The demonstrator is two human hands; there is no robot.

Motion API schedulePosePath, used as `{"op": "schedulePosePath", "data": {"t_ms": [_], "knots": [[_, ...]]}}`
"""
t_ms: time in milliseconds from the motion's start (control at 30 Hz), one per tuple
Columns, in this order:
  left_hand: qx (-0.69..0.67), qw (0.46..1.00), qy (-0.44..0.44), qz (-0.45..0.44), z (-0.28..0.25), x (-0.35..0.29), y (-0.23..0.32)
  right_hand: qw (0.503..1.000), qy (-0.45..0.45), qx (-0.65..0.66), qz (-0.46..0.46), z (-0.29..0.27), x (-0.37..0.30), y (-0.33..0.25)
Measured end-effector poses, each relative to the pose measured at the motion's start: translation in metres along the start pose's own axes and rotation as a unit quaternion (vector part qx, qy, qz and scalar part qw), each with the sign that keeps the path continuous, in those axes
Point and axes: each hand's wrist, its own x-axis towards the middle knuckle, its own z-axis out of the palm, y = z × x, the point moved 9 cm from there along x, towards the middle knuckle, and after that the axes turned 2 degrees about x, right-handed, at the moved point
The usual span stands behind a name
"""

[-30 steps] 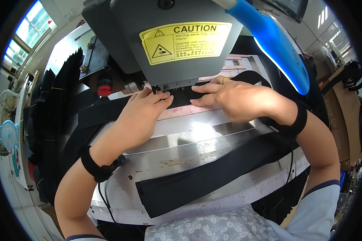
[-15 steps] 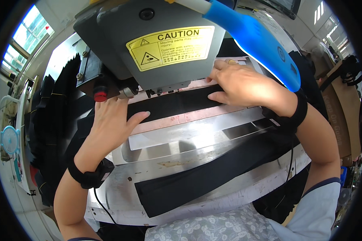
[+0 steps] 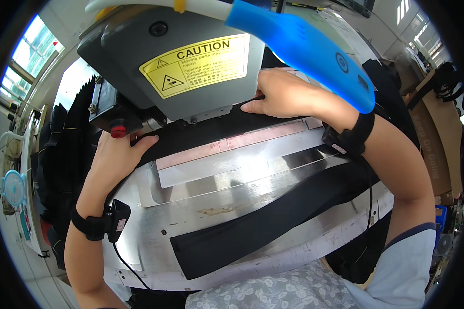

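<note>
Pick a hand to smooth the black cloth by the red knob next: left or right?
Left, likely: the left hand is at the black cloth, close to the red knob. The right hand is farther off, by the machine head's right side.

Long black cloth strips point(image 3: 203, 135) are matt. Flat silvery bed plate point(image 3: 196, 206) is glossy metal, scuffed. Long blue casing point(image 3: 314, 56) looks smooth plastic from here.
</note>
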Motion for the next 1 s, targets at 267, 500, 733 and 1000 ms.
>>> {"op": "schedulePosePath", "data": {"t_ms": [267, 500, 733, 1000], "knots": [[0.073, 0.996, -0.042, 0.037, 0.018, 0.017, -0.002, 0.972, 0.201, -0.112, -0.049, -0.046, 0.028, 0.067], [-0.187, 0.929, -0.197, 0.251, 0.006, -0.055, 0.086, 0.93, 0.251, -0.265, 0.03, -0.078, 0.011, 0.087], [-0.22, 0.861, -0.332, 0.317, 0.023, -0.122, 0.117, 0.966, -0.22, -0.004, -0.133, 0.008, -0.068, -0.061], [-0.157, 0.851, -0.349, 0.36, 0.037, -0.136, 0.129, 0.919, -0.271, 0.007, -0.288, 0.064, -0.141, -0.127]]}}
